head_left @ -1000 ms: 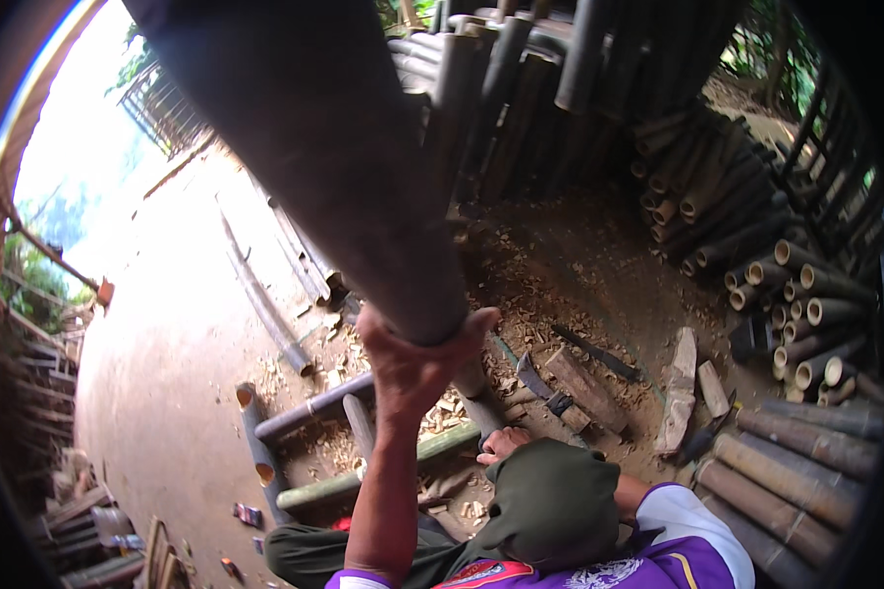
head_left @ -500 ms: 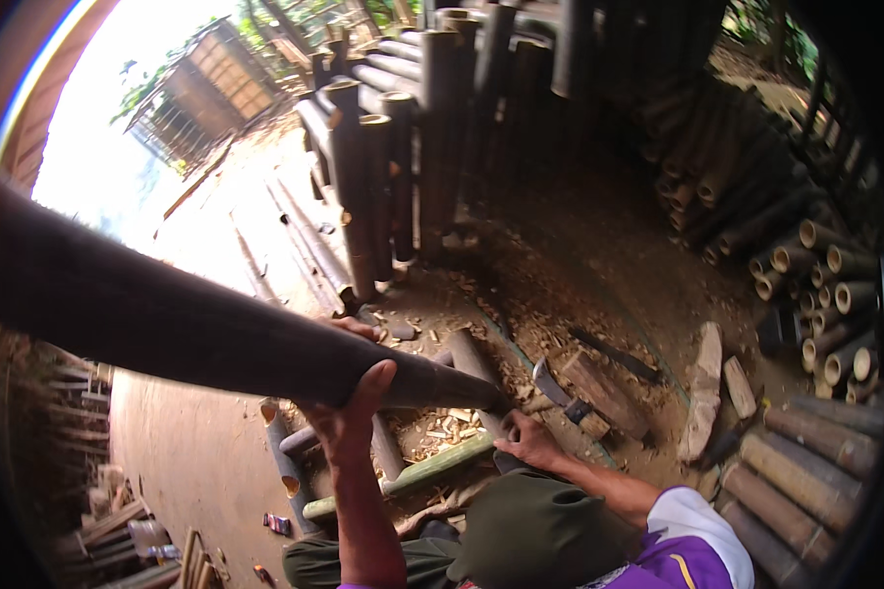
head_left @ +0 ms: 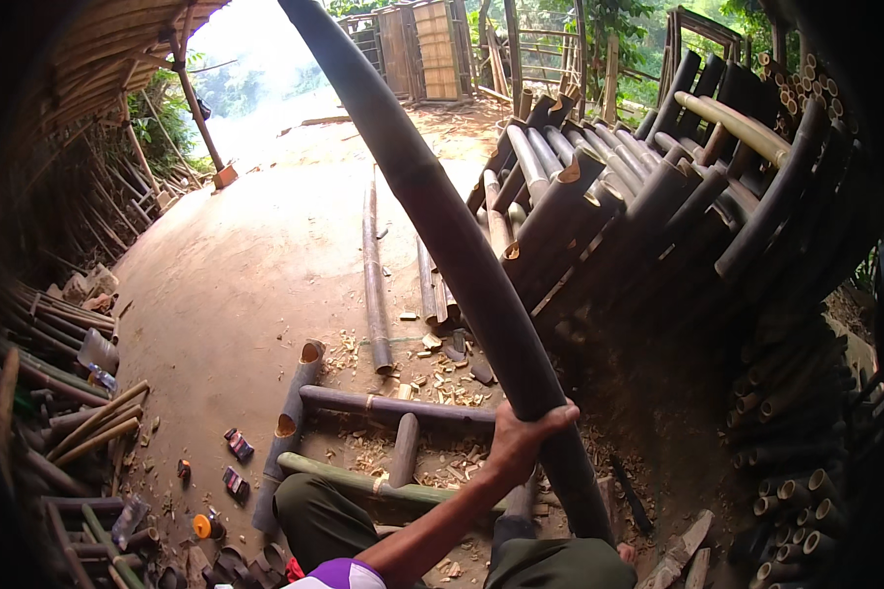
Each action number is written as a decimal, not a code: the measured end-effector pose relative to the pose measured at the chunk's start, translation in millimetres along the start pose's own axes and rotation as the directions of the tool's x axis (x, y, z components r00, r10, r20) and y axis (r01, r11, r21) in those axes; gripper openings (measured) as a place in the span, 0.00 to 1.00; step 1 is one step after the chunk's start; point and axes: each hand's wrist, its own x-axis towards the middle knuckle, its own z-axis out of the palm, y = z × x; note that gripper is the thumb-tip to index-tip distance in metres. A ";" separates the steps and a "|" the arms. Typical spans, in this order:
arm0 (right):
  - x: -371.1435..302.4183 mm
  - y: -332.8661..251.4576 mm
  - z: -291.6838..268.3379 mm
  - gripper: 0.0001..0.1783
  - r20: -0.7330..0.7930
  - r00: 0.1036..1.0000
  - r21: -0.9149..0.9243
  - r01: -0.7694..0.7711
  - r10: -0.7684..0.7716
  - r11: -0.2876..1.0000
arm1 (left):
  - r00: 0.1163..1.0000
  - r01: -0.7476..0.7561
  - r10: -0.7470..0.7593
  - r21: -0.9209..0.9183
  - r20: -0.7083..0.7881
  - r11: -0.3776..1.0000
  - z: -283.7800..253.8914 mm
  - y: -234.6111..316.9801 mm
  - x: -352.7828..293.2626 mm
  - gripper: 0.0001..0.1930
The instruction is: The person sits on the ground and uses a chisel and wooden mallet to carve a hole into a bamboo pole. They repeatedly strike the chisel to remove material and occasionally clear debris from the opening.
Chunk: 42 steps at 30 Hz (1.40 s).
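Note:
A long, thick, dark bamboo pole (head_left: 462, 265) slants across the view, from the far upper left down to my right knee. My left hand (head_left: 528, 444) is closed around its lower part, thumb on top. Only a small bit of my right hand (head_left: 627, 553) shows beside the pole's near end; my knee hides the rest. Below lies a low bamboo frame. It has a dark crosspiece (head_left: 413, 404), a green crosspiece (head_left: 363, 478) and a notched piece (head_left: 283, 442) at the left.
Wood chips (head_left: 442, 368) litter the ground around the frame. A loose bamboo length (head_left: 373, 275) lies ahead. Thick bamboo tubes (head_left: 638, 206) are stacked at the right, with cut tubes (head_left: 791, 510) at lower right. A dark blade (head_left: 634, 496) lies right of the pole.
The pole has swung clockwise, its far end going from the left to the upper middle. My left hand has moved right and grips nearer its lower end. The view has turned left.

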 end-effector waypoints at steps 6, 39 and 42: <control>19.0 -19.0 -11.7 0.42 0.223 0.908 0.155 -0.392 0.354 0.907 | 0.897 0.364 -0.379 -0.108 -0.228 0.925 -50.7 -128.1 -46.8 0.23; 93.8 -147.4 74.2 0.18 0.819 0.547 0.427 -0.374 -0.176 0.824 | 0.829 0.225 0.468 0.948 -0.307 0.223 -233.8 -115.9 -32.4 0.47; 110.7 -81.3 42.1 0.16 0.613 0.784 0.229 -0.061 -0.095 0.972 | 0.820 0.248 0.474 0.945 -0.322 0.212 -238.8 -110.5 -16.3 0.35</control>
